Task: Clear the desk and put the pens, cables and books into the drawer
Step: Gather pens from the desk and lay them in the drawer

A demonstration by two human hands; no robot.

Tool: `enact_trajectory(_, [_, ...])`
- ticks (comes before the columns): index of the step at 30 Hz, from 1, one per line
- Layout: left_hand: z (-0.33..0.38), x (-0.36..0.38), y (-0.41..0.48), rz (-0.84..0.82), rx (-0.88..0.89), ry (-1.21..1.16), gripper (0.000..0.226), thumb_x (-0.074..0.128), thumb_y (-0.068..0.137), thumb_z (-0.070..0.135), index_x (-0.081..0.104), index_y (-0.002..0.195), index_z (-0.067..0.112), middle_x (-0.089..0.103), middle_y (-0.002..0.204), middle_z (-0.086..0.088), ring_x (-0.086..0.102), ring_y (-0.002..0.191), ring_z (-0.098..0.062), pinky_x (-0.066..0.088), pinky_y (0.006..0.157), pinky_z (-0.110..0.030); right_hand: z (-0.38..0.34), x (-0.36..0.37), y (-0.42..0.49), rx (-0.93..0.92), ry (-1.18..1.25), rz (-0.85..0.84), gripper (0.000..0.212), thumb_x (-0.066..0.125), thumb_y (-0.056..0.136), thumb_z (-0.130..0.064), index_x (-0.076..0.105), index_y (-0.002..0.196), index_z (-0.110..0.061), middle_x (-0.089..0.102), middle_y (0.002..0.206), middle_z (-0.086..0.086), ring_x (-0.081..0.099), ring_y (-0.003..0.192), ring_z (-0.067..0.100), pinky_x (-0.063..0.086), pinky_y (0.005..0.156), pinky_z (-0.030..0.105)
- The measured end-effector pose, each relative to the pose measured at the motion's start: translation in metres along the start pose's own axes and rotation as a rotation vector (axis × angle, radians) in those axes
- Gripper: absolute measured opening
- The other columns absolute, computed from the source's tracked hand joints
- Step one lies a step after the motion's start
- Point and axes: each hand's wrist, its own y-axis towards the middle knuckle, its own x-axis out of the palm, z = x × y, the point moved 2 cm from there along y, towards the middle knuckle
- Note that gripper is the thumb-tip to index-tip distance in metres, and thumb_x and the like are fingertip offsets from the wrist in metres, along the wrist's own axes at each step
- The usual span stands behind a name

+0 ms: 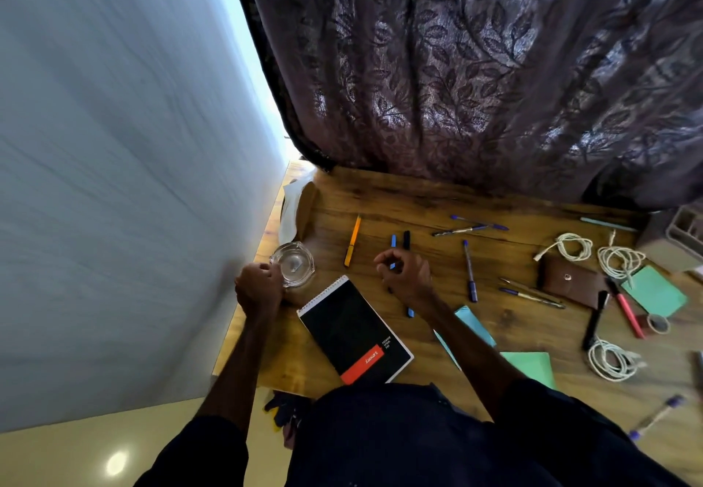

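The right hand pinches the blue pen in curled fingers; the pen runs from the far edge of the desk to the near edge (black pen just beside). The left hand is curled at the left edge; I cannot tell if it holds anything.

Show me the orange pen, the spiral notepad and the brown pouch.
orange pen [352, 241], head view, middle of its barrel.
spiral notepad [353, 328], head view, black cover.
brown pouch [570, 282], head view, flap near the snap.

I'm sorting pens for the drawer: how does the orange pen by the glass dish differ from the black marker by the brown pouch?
The orange pen is slim; the black marker is thicker. The orange pen lies beside the glass dish, the black marker beside the brown pouch. Both lie flat, untouched.
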Motion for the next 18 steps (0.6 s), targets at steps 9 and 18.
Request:
enact_trajectory(9, [0.082, 0.028, -0.055, -0.181, 0.485, -0.082, 0.019, 0.066, 0.094, 0.024, 0.078, 0.093, 0.009, 0.076, 0.086, -0.007, 0.069, 0.077, -0.018, 0.050, 0.065, -0.024, 0.011, -0.032, -0.021, 0.064, 0.032, 0.081, 0.009, 0.069, 0.092, -0.015, 0.073, 0.100, -0.016, 0.073, 0.096, -0.007, 0.071, 0.086, 0.007, 0.057, 0.076, 0.020])
enact_trajectory(18, [0.116, 0.082, -0.129, -0.538, 0.680, -0.099, 0.014, 0.067, 0.092, 0.021, 0.077, 0.096, 0.013, 0.078, 0.090, 0.000, 0.073, 0.086, -0.013, 0.057, 0.081, -0.031, 0.054, -0.071, -0.080, 0.230, 0.029, 0.301, 0.009, 0.072, 0.085, -0.008, 0.077, 0.093, -0.009, 0.078, 0.092, 0.003, 0.072, 0.075, 0.014, 0.052, 0.069, 0.023])
